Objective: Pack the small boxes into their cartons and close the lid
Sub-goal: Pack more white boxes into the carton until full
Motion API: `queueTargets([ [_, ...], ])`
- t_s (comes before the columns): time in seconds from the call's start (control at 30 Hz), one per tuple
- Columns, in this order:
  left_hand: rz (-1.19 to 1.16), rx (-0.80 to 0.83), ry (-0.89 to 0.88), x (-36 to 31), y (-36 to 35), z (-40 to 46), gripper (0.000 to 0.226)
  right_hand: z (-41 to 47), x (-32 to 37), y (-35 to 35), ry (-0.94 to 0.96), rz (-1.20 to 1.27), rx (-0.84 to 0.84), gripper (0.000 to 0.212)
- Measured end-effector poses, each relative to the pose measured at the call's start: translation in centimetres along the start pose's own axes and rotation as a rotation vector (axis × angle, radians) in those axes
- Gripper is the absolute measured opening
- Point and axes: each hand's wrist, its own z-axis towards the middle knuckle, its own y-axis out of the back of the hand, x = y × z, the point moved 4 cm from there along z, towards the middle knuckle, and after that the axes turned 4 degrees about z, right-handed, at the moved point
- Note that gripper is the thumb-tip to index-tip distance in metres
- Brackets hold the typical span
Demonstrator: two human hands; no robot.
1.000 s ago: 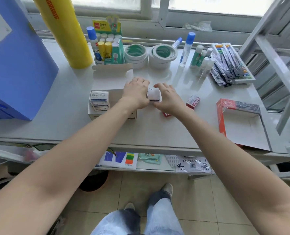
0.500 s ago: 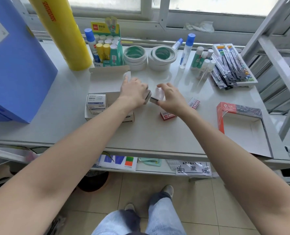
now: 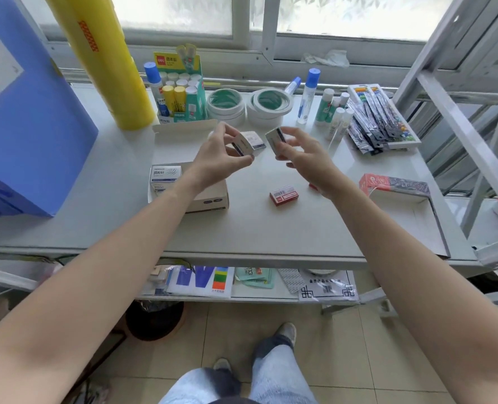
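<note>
Bright, even daylight comes in through the frosted window (image 3: 344,16) at the back, which is nearly blown out to white. The pale table (image 3: 285,228) carries a soft sheen and only faint shadows. Wide-angle bending curves the shelf frame (image 3: 460,118) at the right edge, and the forearms near the bottom corners look stretched and soft

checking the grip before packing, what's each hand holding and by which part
The left hand pinches a small white box by its ends, thumb under, fingers on top. The right hand holds another small white box by its lower end.
</note>
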Motion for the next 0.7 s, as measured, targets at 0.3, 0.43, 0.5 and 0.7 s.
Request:
queueTargets([
  [0.3, -0.18, 0.106, 0.032, 0.3, 1.2, -2.8, 0.065, -1.3, 1.4, -2.2, -0.01, 0.266, 0.059, 0.037],
  [0.43, -0.157, 0.111, 0.009, 0.6, 1.7, -3.6, 0.064, -1.3, 1.5, -2.7, -0.052, 0.329, 0.044, 0.039],
  [0.5, -0.145, 0.107, 0.013, 0.8, 1.9, -3.8, 0.063, -1.4, 1.5, -3.0, -0.092, 0.386, 0.048, 0.038],
  [0.7, -0.117, 0.101, 0.008, 1.1, 2.3, -4.4, 0.06, -1.8, 1.5, -3.5, -0.09, 0.392, 0.062, 0.026],
])
